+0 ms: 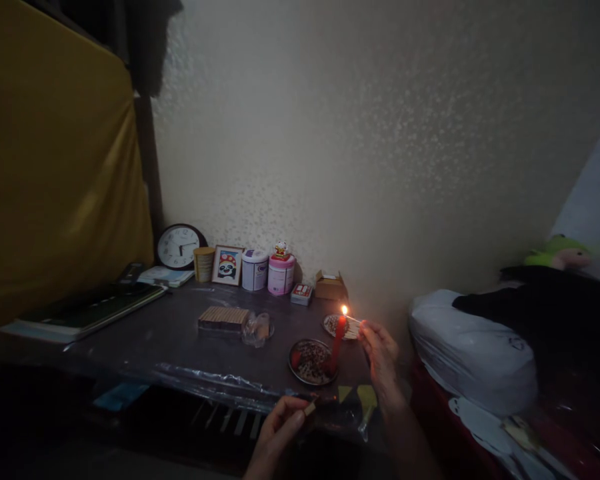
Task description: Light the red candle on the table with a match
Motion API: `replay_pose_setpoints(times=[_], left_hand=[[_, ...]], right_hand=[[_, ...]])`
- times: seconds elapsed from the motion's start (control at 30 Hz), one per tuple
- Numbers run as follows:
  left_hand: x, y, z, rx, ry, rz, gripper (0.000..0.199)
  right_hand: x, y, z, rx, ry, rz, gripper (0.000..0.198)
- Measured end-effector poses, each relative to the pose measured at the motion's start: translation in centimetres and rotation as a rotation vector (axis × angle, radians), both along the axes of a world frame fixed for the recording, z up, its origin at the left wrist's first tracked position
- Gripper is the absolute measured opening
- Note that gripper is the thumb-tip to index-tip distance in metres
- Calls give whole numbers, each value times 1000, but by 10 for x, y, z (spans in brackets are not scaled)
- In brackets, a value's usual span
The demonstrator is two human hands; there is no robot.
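Note:
My right hand (380,350) pinches a thin matchstick (353,319) whose far end reaches the top of a red candle (338,343). A small flame (345,310) burns there; whether it sits on the match, the wick or both I cannot tell. The candle stands upright at the right side of a round metal plate (310,363) strewn with dark and pale bits. Behind it lies a second plate (331,325) with pale sticks on it. Lower down, near the table's front edge, my left hand (283,427) is closed on a small matchbox (310,408).
A ridged brown block (223,319) and a crumpled clear bag (258,329) lie mid-table. Along the wall stand a clock (180,246), a framed panda picture (227,265), two tins (255,270) and a cardboard box (330,287). White bags (473,347) are at right.

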State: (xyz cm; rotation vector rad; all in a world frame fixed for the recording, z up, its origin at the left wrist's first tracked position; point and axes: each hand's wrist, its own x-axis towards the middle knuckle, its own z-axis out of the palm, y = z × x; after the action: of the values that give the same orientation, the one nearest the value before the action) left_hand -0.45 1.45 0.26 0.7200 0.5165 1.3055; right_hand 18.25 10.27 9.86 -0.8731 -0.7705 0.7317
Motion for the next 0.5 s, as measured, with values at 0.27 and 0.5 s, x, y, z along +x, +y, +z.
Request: replay_pose_setpoints(times=[0.27,0.5], left_hand=[[-1,3,-6,20,55,5,30],[-2,1,-2,22,66,5,30]], right_hand=[[0,3,0,-12,-33,-4,20],[1,3,-1,-13,-39,-6,23]])
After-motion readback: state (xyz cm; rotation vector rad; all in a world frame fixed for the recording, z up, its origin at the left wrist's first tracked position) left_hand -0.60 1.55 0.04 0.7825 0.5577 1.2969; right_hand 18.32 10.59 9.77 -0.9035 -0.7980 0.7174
